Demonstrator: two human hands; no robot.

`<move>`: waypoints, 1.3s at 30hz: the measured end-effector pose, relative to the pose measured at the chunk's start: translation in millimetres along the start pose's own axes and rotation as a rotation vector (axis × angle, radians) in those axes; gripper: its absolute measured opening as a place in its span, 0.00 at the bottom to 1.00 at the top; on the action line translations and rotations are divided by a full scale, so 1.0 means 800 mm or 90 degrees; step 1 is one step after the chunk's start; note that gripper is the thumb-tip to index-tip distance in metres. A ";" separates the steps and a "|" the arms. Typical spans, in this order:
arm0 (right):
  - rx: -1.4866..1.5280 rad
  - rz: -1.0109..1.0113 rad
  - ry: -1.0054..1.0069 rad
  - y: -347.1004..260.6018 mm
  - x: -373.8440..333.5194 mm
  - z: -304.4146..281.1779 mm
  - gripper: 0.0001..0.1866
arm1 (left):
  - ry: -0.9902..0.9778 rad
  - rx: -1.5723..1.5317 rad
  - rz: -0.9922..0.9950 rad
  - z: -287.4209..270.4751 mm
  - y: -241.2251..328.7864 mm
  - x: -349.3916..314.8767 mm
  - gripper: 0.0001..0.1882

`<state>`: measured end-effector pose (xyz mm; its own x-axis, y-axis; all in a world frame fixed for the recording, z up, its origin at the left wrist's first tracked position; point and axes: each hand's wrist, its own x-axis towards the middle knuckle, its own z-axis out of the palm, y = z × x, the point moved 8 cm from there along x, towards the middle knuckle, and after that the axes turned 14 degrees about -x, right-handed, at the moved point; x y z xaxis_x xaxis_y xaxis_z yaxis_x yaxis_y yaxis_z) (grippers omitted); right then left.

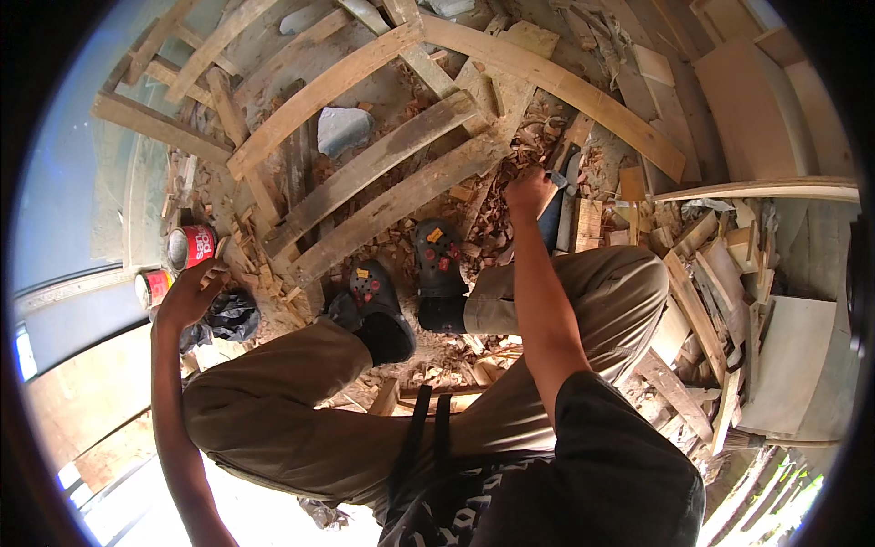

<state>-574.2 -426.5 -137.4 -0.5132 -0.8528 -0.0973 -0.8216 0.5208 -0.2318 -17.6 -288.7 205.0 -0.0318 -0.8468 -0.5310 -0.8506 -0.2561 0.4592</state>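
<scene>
My left hand (193, 290) hovers at the left with its fingers loosely apart and nothing visible in them. Just beyond it a red tin can (193, 246) lies tipped, and a smaller red and yellow can (155, 288) sits beside the wrist. A black plastic bag (233, 315) is close to the fingers. Farther off, my right hand (529, 193) is closed at the end of my outstretched arm. A dark metal piece (558, 180) shows at its fingers, but I cannot make out what the hand grips. A dark blue, long object (550, 223) lies right below that hand.
Long wooden boards (401, 205) and a joined wooden frame (556, 77) spread across the ground ahead, among wood chips. My feet in dark clogs (439, 260) rest between my knees. Wood scraps (720, 264) pile up at the right; a bluish panel (77, 191) stands left.
</scene>
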 end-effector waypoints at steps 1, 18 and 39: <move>-0.092 -0.024 -0.035 -0.013 -0.016 0.000 0.23 | 0.000 -0.002 -0.008 -0.002 -0.002 -0.005 0.12; 0.202 -0.012 -0.070 -0.024 -0.007 0.000 0.18 | -0.094 0.128 0.097 0.074 0.034 0.027 0.16; 0.359 -0.129 -0.257 -0.036 0.053 0.013 0.17 | 0.191 0.061 0.125 0.306 0.085 0.205 0.39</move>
<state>-569.5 -478.2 -144.8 -0.1430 -0.9349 -0.3248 -0.5814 0.3449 -0.7369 -208.9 -330.6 -25.6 -0.0557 -0.9780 -0.2008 -0.8897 -0.0427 0.4546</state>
